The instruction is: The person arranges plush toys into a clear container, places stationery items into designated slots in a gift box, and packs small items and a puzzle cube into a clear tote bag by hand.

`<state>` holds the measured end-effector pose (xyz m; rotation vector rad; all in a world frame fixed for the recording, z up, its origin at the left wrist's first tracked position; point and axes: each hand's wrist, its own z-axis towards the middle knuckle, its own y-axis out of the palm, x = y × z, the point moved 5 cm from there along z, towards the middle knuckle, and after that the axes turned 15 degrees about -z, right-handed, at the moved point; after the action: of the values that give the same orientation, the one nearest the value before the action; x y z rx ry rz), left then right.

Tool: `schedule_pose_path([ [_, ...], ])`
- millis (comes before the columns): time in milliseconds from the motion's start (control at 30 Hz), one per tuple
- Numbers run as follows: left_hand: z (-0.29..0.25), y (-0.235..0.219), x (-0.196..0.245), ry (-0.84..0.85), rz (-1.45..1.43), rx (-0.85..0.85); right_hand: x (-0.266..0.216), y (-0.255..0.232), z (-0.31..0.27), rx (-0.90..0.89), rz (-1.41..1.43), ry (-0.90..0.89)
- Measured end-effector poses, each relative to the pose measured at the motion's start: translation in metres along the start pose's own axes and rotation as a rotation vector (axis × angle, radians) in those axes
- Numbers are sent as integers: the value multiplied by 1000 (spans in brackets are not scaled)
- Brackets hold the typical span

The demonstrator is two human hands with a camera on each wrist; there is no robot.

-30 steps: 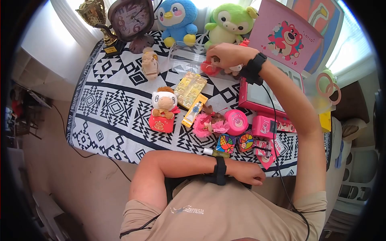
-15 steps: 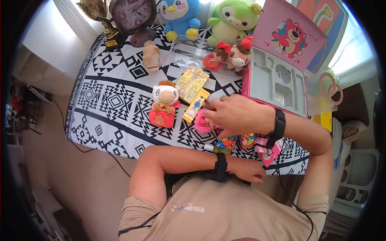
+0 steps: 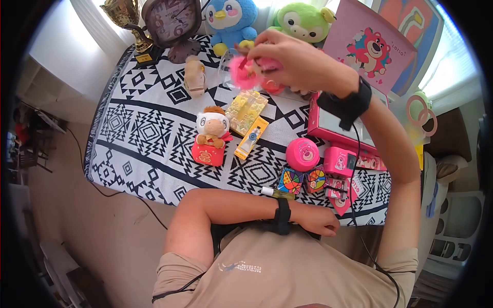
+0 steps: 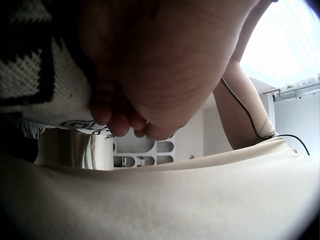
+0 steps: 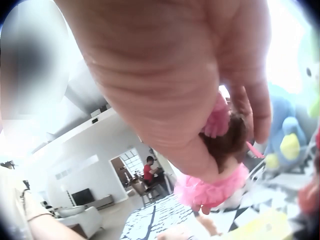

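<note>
My right hand (image 3: 295, 61) grips a small doll (image 5: 215, 187) with brown hair and a pink frilly skirt, held up over the far part of the table. In the head view it overlaps a clear plastic box (image 3: 224, 69), and a red-dressed doll (image 3: 272, 86) shows just below my fingers. The doll's head is partly hidden by my palm in the right wrist view. My left hand (image 3: 319, 222) rests at the table's near edge, fingers loosely curled and holding nothing. Close to it are a small bottle with a white cap (image 3: 277, 193) and two colourful patterned boxes (image 3: 290, 180).
A horse plush in a red pouch (image 3: 209, 138), a yellow patterned box (image 3: 247, 110) and a slim yellow package (image 3: 251, 137) lie mid-table. To the right are a round pink case (image 3: 303, 154) and an open pink gift box (image 3: 328, 126). Plush toys, a clock (image 3: 172, 23) and a trophy (image 3: 138, 36) line the back.
My right hand came down from the far side to the pink doll, took hold of it and lifted it back towards the clear box. My left hand stays in place.
</note>
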<state>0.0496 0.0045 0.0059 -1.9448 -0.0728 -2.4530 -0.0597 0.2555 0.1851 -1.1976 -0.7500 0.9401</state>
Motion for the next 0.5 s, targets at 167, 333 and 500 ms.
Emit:
schedule_pose_path([
  [167, -1, 0, -1, 6, -15, 3, 46, 44, 35, -59, -390, -6],
  [333, 0, 0, -1, 43, -15, 15, 54, 87, 33, -251, -445, -166],
  [500, -1, -1, 0, 27, -23, 9, 68, 87, 31, -482, -215, 135],
])
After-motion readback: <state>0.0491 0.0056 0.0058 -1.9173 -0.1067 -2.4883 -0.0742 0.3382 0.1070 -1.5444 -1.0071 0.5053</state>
